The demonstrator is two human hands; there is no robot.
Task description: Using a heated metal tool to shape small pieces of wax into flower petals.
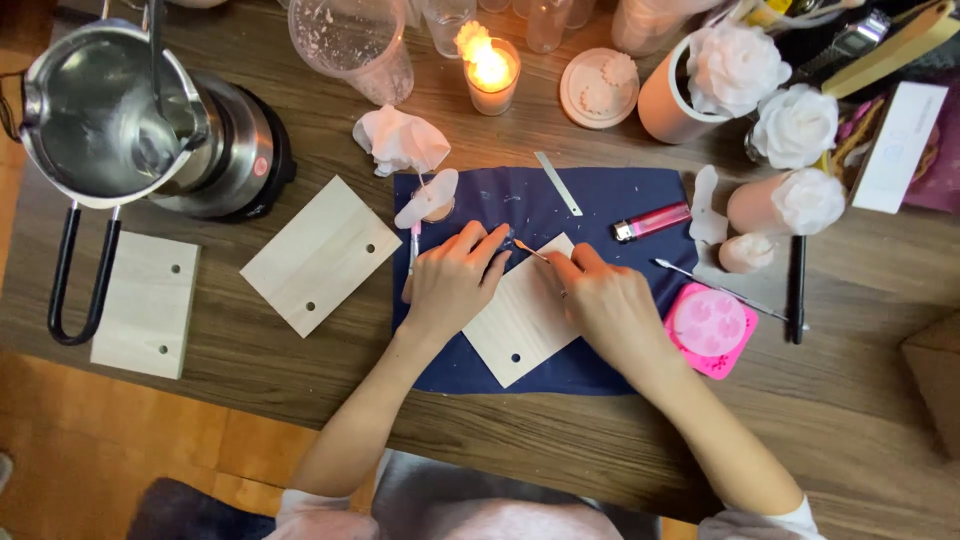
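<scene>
While both hands hover over the dark blue cloth mat (610, 200), the right hand (605, 305) pinches a thin stick with an orange tip (529, 248), angled up-left over the pale square wooden board with a small hole (520, 325). The left hand (455, 280) lies curled on the board's upper-left edge, fingers bent, gripping nothing visible. Just right sit a pink lighter (652, 221) and a pink silicone mould (711, 327); a lit candle in a glass (491, 72) glows above.
</scene>
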